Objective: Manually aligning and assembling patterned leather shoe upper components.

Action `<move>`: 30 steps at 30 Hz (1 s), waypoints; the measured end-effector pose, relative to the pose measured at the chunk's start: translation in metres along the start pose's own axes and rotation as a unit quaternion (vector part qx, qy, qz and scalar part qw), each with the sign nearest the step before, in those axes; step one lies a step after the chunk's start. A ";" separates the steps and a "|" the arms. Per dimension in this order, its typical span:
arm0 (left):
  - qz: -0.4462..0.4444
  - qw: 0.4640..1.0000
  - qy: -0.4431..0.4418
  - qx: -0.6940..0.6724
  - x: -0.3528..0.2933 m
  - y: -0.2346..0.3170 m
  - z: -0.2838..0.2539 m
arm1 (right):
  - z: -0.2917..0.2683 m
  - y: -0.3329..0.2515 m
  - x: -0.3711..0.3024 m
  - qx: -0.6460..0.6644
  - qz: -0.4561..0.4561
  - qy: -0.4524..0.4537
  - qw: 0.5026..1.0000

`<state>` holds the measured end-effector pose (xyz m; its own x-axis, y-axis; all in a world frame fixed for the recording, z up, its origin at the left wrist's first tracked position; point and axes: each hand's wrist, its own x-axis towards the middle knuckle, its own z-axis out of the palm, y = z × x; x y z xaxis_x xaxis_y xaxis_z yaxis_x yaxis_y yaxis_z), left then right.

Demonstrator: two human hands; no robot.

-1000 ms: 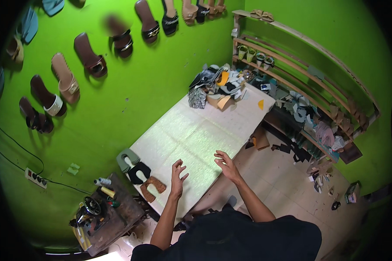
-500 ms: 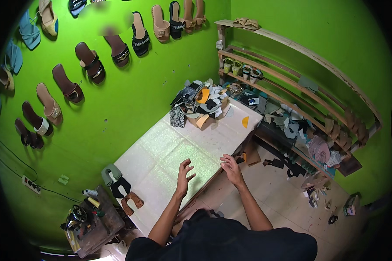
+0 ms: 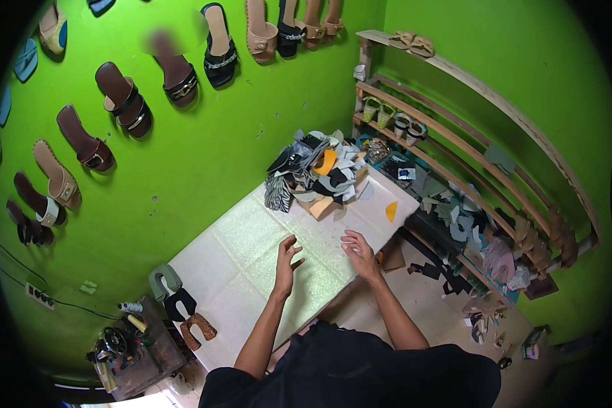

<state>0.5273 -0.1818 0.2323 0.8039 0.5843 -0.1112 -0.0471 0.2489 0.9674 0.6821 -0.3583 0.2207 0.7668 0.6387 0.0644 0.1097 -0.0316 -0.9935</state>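
Both of my hands hang above a pale, shiny table [image 3: 251, 238], apart from each other and holding nothing. My left hand [image 3: 287, 266] has its fingers curved and spread toward the right. Facing it, my right hand [image 3: 359, 254] is over the table's near right edge, fingers loosely bent and parted. Beyond them, at the far end, lies a heap of material scraps [image 3: 316, 170] in grey, black, tan and zebra stripes. A loose orange scrap [image 3: 392, 211] rests to its right. Three U-shaped pieces, green [image 3: 164, 281], black [image 3: 181, 304] and brown [image 3: 198, 331], lie at the left end.
Sandals [image 3: 120, 100] hang in rows on the green wall. To the right stands a wooden rack [image 3: 442, 112] with shoes and piled scraps. At lower left, a small stand [image 3: 149, 347] carries tools and thread spools. Offcuts [image 3: 449, 275] litter the floor.
The view has shifted, so the wall sandals sit further left and the scrap heap slightly lower. My hands have drawn a little closer together, still with nothing in them.
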 end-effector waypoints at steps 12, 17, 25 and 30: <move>-0.024 0.998 0.064 -0.009 0.085 0.007 -0.014 | 0.024 0.000 0.114 -0.033 0.005 -0.063 0.997; -0.042 0.994 0.096 -0.003 0.125 0.005 -0.009 | 0.031 0.019 0.169 -0.037 0.004 -0.100 0.994; -0.089 0.983 0.159 0.026 0.202 -0.012 -0.001 | 0.051 0.055 0.254 -0.026 0.005 -0.171 0.985; -0.107 0.975 0.191 0.032 0.246 -0.032 -0.007 | 0.074 0.075 0.291 -0.057 -0.038 -0.186 0.980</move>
<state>0.7227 -0.0408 0.1724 0.5108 0.7722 -0.3778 0.1447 0.3560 0.9232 0.8668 -0.1176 0.1576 0.4721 0.8782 0.0770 0.2429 -0.0456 -0.9690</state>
